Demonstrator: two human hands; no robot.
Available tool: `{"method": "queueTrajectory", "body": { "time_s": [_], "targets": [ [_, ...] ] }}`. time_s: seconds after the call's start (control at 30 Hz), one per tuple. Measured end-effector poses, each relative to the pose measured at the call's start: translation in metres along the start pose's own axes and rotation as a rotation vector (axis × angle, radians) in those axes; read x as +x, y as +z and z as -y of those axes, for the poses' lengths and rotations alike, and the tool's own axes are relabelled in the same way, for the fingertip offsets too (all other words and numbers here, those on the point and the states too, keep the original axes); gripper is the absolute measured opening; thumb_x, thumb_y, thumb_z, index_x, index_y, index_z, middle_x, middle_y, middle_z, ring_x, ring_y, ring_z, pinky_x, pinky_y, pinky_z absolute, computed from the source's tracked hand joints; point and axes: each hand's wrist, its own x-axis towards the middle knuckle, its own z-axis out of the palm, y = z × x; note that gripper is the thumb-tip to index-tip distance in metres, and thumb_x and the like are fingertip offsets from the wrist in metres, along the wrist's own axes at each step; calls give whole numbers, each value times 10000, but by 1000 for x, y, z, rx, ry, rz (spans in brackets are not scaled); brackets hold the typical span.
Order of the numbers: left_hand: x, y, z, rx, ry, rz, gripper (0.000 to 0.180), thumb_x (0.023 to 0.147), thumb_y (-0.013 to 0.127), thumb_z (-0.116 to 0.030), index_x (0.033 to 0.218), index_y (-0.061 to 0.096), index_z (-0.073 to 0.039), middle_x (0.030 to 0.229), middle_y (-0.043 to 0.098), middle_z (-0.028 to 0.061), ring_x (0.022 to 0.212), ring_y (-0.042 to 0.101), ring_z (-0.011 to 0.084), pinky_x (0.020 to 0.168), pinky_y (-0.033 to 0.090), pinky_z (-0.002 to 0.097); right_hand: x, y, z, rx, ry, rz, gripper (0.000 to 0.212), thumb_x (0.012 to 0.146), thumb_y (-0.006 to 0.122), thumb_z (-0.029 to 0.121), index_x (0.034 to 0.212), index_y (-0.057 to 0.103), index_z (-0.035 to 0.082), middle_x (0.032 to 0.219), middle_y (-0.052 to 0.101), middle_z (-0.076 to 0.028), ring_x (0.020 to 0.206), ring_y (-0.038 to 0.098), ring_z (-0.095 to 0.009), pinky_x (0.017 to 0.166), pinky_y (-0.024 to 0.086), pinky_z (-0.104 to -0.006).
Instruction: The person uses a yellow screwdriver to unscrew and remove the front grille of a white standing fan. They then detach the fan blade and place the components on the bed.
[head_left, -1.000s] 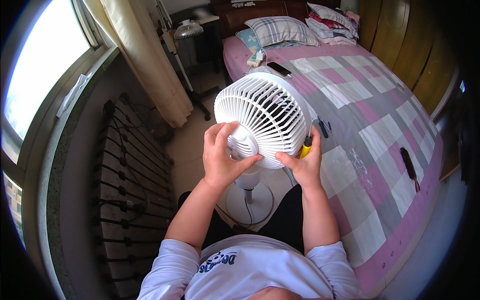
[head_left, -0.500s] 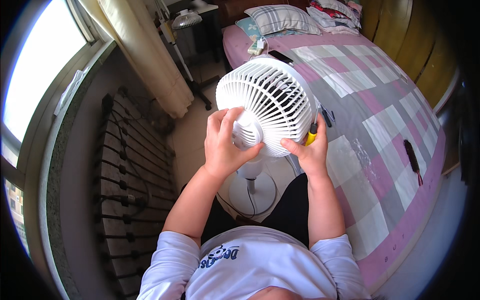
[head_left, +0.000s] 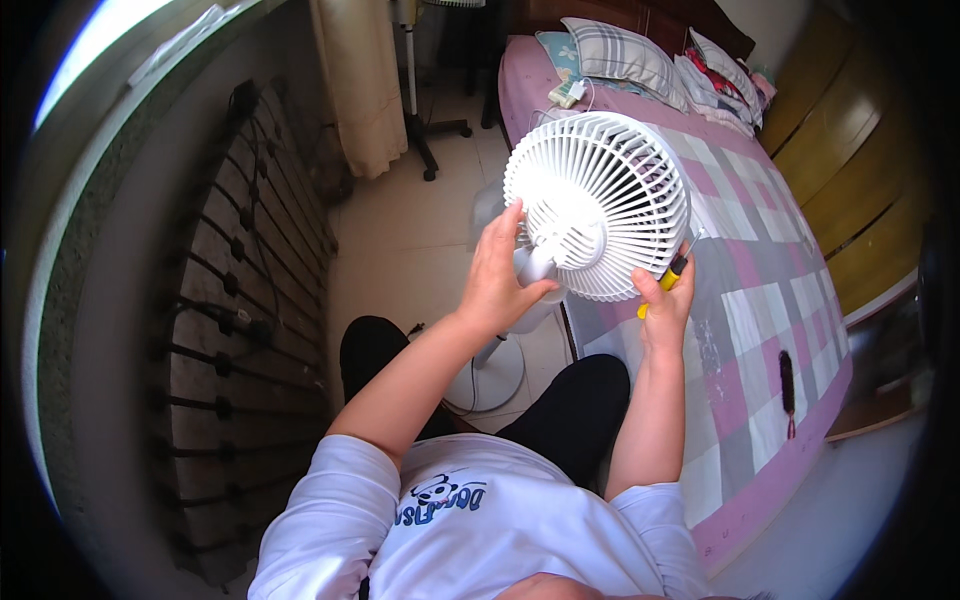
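A white standing fan [head_left: 640, 215] is between my hands, the slatted back of its round cage tilted up toward me. Its pole runs down to a round base [head_left: 487, 378] on the floor between my knees. At the cage's left edge my left hand [head_left: 492, 275] grips the fan, fingers up along the slats and thumb by the neck. My right hand [head_left: 665, 308] holds a screwdriver [head_left: 672, 276] with a yellow and black handle, its metal shaft pointing up. The right thumb presses on the lower right rim of the cage.
To the right stands a bed [head_left: 745, 300] with a checked cover, pillows [head_left: 625, 62] and a dark brush [head_left: 787, 385]. A black metal rack [head_left: 235, 320] lines the window wall at left. Behind the fan are a curtain [head_left: 360, 95] and a wheeled stand [head_left: 425, 135].
The fan head has turned, its back now facing more upward, and shifted right in the view. Both hands moved with it. The view itself has swung, and the screwdriver shows more fully.
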Motion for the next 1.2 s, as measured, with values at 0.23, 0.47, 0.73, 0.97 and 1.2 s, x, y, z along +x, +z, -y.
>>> {"method": "queueTrajectory", "body": {
  "time_s": [0.23,0.47,0.73,0.97,1.2],
  "targets": [
    [-8,17,1,-108,-199,-90,832,644,867,-130,1333,401,-92,1182,514,108,891,613,211,805,530,344,3,-2,3,-125,16,-6,901,642,855,258,1357,362,15,1139,542,-69,968,557,-143,774,456,-256],
    [-10,25,2,-81,-209,-133,855,627,885,-283,1312,415,-79,1107,542,86,872,613,222,764,529,348,4,-5,3,-182,26,-3,877,641,850,291,1341,382,45,1035,558,-25,764,528,-60,537,397,-164],
    [-2,30,-18,148,-125,-318,1026,528,919,-375,1359,397,-73,1117,515,106,952,583,253,796,530,363,2,-2,6,-172,40,-12,873,648,845,275,1349,374,53,1029,557,-20,725,523,-53,527,399,-162],
    [4,34,-9,-46,-143,-285,939,519,920,-346,1289,472,-48,1107,509,109,934,586,235,756,541,341,0,-5,5,-162,40,-24,868,643,850,282,1339,382,58,1006,561,-16,697,524,-51,506,400,-166],
    [7,33,-10,-56,-128,-331,890,511,918,-324,1246,505,-41,1057,525,96,915,588,221,711,544,325,2,-3,3,-227,2,-21,765,685,805,340,1300,430,81,977,586,-11,686,538,-48,485,390,-163]
  ]
}}
